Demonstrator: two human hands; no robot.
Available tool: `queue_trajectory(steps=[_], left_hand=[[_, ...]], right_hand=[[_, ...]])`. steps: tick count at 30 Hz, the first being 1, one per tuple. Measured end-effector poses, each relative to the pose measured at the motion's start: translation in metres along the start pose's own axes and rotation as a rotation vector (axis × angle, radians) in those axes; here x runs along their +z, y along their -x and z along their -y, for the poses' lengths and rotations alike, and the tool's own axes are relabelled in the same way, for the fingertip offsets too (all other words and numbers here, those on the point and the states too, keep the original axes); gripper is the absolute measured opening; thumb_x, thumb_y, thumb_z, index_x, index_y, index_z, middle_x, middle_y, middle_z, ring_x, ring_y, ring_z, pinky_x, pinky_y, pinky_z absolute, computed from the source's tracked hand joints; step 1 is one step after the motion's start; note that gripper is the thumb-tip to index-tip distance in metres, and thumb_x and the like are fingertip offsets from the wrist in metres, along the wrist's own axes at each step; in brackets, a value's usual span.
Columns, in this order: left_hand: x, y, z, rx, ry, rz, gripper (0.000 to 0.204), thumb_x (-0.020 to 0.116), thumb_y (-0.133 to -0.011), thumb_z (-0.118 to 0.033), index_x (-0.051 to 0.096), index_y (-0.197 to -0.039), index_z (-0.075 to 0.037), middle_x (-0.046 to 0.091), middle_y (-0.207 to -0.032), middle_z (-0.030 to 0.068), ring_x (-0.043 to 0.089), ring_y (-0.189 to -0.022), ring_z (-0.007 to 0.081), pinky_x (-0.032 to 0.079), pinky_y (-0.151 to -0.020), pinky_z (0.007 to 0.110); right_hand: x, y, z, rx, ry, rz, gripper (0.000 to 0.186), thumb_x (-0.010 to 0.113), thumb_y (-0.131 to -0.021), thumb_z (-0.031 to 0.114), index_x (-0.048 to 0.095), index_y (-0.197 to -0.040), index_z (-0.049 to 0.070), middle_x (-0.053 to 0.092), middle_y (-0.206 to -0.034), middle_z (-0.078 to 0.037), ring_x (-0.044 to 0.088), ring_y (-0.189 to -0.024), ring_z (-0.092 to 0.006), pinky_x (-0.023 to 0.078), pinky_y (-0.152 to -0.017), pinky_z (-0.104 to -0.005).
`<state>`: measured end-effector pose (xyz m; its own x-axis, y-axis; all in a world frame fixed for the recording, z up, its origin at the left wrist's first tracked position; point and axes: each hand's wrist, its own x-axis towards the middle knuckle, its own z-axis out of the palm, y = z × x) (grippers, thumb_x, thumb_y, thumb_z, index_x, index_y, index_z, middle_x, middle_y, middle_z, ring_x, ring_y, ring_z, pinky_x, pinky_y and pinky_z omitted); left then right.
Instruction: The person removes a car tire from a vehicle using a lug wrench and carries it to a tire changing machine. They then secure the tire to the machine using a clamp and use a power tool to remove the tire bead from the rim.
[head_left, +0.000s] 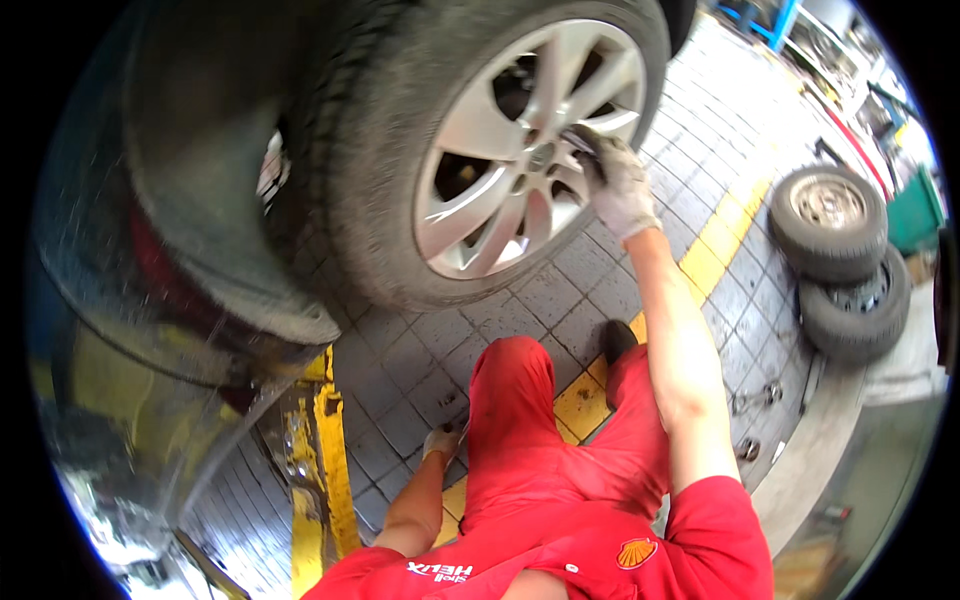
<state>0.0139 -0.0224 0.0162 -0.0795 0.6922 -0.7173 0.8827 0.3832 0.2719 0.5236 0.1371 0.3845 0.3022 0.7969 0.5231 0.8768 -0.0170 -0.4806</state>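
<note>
The wheel [484, 132] stands at the top centre of the frame, its silver spoked face turned to the right, beside the dark bodywork of a car [110, 280] that fills the left side. Grey tiled floor [400, 375] spreads below and to the right, crossed by a yellow stripe [725, 232]. The person's red trousers [515, 395] occupy the lower centre, one knee just below the tyre. At lower left rises a chipped yellow metal post [335, 460]. Two spare wheels [828, 203] are stacked, offset, at the right edge, near a green container [915, 212]. The right hand [620, 185], in a pale, soiled glove, reaches to the wheel's face just right of the hub cap [542, 157]; its fingers are bent inward around something dark, and I cannot tell whether they pinch it. The left hand [443, 440], also gloved, is beside the knee at lower centre; its fingers are too hidden to tell. Smallest are a few metal parts [772, 392] on the floor at lower right.
</note>
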Motion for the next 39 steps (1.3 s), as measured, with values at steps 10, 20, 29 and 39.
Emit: queue_trajectory(steps=[10, 20, 29, 39], left_hand=[[-0.007, -0.029, 0.025, 0.005, -0.020, 0.087, 0.060, 0.059, -0.096, -0.046, 0.072, -0.135, -0.002, 0.068, -0.135, 0.0323, 0.061, -0.133, 0.0475, 0.049, -0.110, 0.050], [-0.001, -0.034, -0.002, 0.083, 0.022, 0.074, 0.060, 0.057, -0.096, -0.049, 0.072, -0.136, -0.006, 0.068, -0.136, 0.0298, 0.061, -0.134, 0.0460, 0.049, -0.111, 0.049], [0.015, -0.044, 0.057, 0.139, -0.097, -0.016, 0.066, 0.056, -0.096, -0.057, 0.072, -0.136, -0.008, 0.068, -0.138, 0.0279, 0.061, -0.135, 0.0437, 0.049, -0.111, 0.048], [0.016, -0.010, 0.051, -0.137, -0.070, 0.048, 0.051, 0.063, -0.095, -0.045, 0.074, -0.133, -0.014, 0.072, -0.133, 0.0217, 0.068, -0.126, 0.0404, 0.054, -0.105, 0.050]], right_hand=[[-0.011, -0.005, 0.030, 0.700, -0.785, 0.074, 0.046, 0.057, -0.109, 0.040, 0.066, -0.133, 0.002, 0.074, -0.098, -0.015, 0.072, -0.082, -0.0248, 0.060, -0.077, -0.0413], [0.013, -0.003, 0.015, 0.686, -1.116, 0.049, 0.039, 0.063, -0.108, 0.032, 0.067, -0.133, 0.003, 0.075, -0.102, -0.015, 0.076, -0.090, -0.0301, 0.063, -0.086, -0.0449], [0.006, -0.005, 0.003, -0.169, -0.178, -0.114, 0.038, 0.061, -0.100, 0.006, 0.067, -0.137, 0.002, 0.074, -0.122, -0.025, 0.071, -0.115, -0.0409, 0.056, -0.100, -0.0466], [0.039, -0.018, -0.067, 0.742, -1.486, 0.258, 0.040, 0.062, -0.110, 0.041, 0.066, -0.112, 0.001, 0.069, -0.092, -0.006, 0.063, -0.079, -0.0179, 0.054, -0.076, -0.0305]])
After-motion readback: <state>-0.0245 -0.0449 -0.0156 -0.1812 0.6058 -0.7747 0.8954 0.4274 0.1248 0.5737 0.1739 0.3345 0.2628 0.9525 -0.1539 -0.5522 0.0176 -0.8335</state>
